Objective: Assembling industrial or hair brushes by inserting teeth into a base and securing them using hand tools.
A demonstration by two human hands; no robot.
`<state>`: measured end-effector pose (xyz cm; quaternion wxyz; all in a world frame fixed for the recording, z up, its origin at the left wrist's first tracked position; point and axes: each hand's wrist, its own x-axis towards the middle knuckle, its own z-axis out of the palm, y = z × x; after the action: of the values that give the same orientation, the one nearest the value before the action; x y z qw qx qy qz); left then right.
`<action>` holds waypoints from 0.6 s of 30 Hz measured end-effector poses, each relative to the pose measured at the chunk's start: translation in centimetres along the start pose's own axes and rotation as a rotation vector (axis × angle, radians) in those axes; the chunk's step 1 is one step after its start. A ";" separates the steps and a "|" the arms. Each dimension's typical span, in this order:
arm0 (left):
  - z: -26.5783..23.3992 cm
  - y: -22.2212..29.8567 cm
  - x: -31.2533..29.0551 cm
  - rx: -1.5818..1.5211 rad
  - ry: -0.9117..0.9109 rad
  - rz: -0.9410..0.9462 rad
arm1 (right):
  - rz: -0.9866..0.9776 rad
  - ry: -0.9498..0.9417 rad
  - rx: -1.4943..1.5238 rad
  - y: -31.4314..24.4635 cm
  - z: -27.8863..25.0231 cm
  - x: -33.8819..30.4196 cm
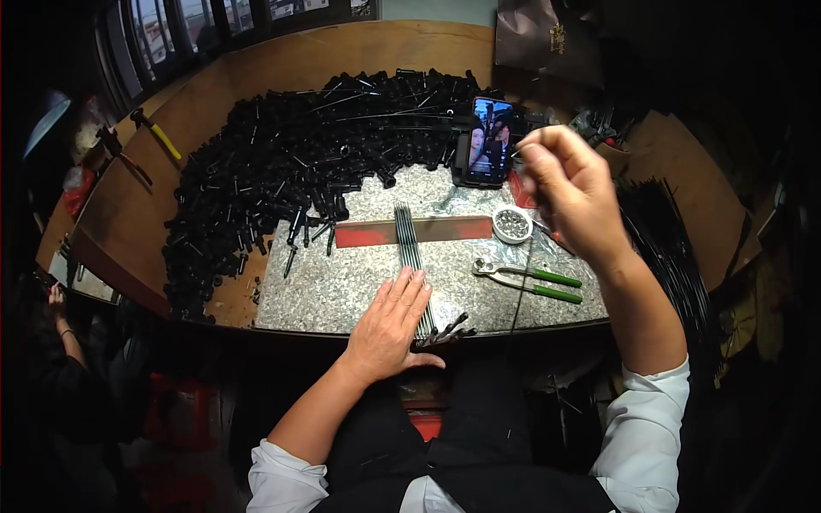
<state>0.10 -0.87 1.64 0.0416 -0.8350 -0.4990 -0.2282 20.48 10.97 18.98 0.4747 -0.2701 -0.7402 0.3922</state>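
My left hand (389,329) lies flat, fingers stretched out and together, over a row of thin metal rods (409,244). The rods' dark ends (449,330) stick out past the near table edge beside my thumb. Beneath the rods runs a flat red-and-brown strip (368,233). My right hand (573,192) is raised over the right side, its thumb and fingertips pinched together. A long thin dark rod (520,295) runs down from the pinch. Below that hand sit a white bowl of small shiny metal pieces (513,225) and end-cutting pincers with green handles (539,282).
A large heap of black tubular parts (256,171) covers the table's left and back. A phone (489,141) stands upright behind the bowl. Long dark rods (667,248) are bundled at right. Wooden walls (368,47) edge the table. Another person's hand (58,306) shows at far left.
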 end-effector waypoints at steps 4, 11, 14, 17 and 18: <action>-0.2 0.0 -2.6 -0.076 0.253 -0.037 | 0.005 0.161 0.039 -3.2 -1.5 -2.4; -3.7 6.7 -4.8 -0.335 0.696 0.248 | -0.072 0.074 -0.188 -7.4 -3.8 -11.6; -4.4 9.4 -4.0 -0.396 0.721 0.287 | -0.186 -0.120 -0.309 -7.4 -3.7 -14.4; -5.0 10.8 -3.4 -0.452 0.664 0.265 | -0.293 -0.430 -0.241 -7.5 -2.8 -14.5; -5.2 11.3 -2.9 -0.497 0.648 0.224 | -0.277 -0.494 -0.171 -7.1 -2.4 -15.0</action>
<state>6.86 -10.39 6.83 0.0183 -0.7538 -0.2959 -0.5864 28.53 -3.74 18.14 0.3047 -0.1019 -0.8935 0.3138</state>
